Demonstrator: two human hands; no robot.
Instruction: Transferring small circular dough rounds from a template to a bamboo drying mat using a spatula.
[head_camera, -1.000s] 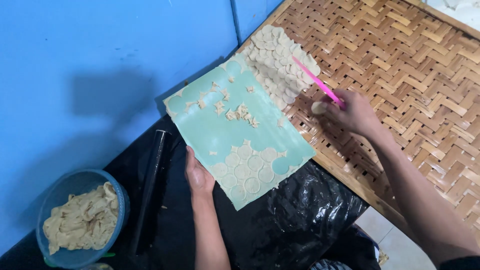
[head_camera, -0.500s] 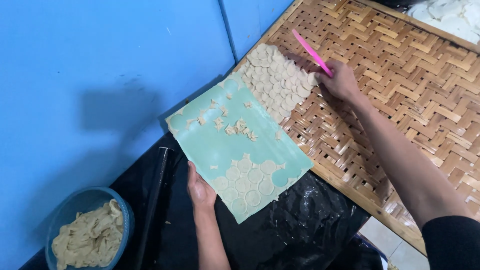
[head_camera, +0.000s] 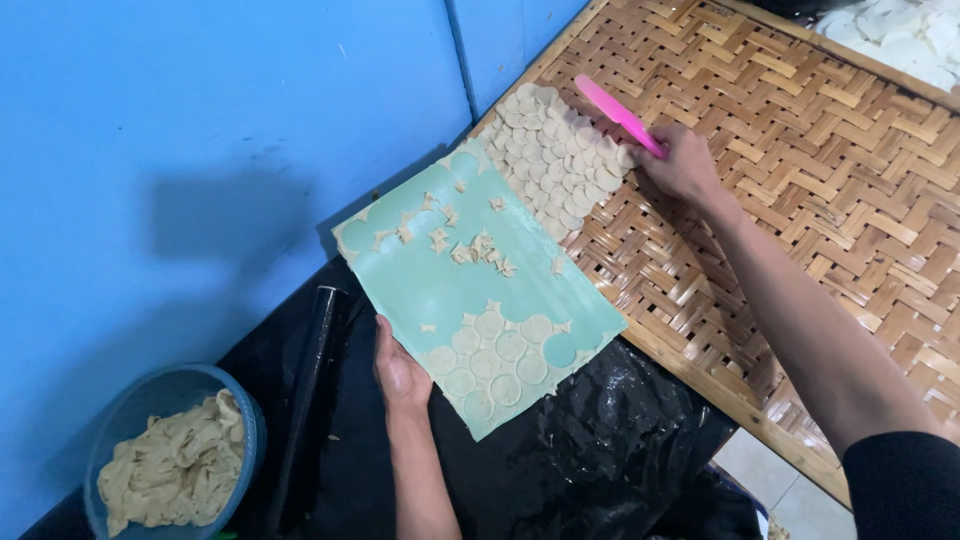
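My left hand (head_camera: 398, 372) grips the near edge of a teal cutting mat (head_camera: 440, 285) and holds it tilted up against the woven bamboo tray (head_camera: 800, 160). Round dough discs (head_camera: 495, 355) still cling to the mat's lower end, and small dough scraps (head_camera: 470, 248) lie on its middle. My right hand (head_camera: 685, 165) holds a pink plastic scraper (head_camera: 618, 113) over a pile of dough discs (head_camera: 555, 155) lying on the tray beside the mat's top end.
A blue bowl (head_camera: 150, 400) of dough trimmings stands at the lower left. A black rolling pin (head_camera: 312, 385) lies on black plastic sheeting (head_camera: 600, 450). More white discs (head_camera: 895, 40) lie at the tray's far right. A blue wall (head_camera: 200, 150) bounds the left.
My right hand moved the pink scraper up and away along the pile of discs on the tray. The left hand keeps holding the mat in place.
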